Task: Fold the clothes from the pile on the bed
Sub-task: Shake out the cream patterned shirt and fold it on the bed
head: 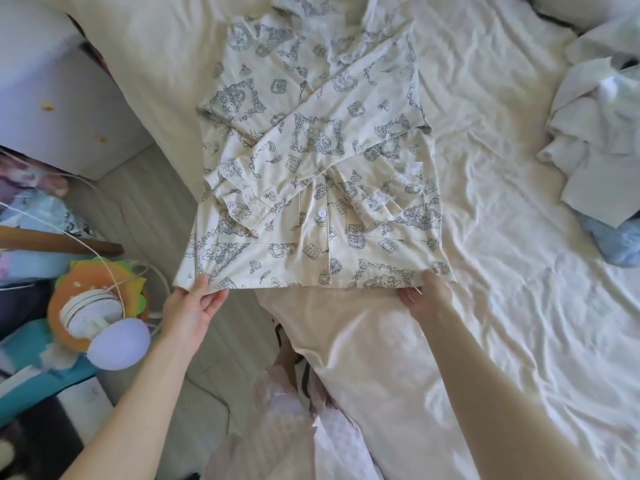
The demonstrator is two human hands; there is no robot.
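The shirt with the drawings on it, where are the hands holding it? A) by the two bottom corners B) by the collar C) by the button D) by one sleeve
A: the left hand and right hand each pinch a bottom corner of the printed shirt.

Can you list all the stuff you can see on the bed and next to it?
pyjama shirt: one, cream with grey-blue drawings, spread on the bed with sleeves folded across
button: one, white, on the shirt front
bed sheet: one, cream-white, wrinkled, under the shirt
clothes pile: one heap, white and light blue, right edge of the bed
toy: one, orange and green with a lilac round part, on the left beside the bed
cord: one, white, over the toy
left hand: pinches the shirt's lower left corner
right hand: pinches the lower right corner
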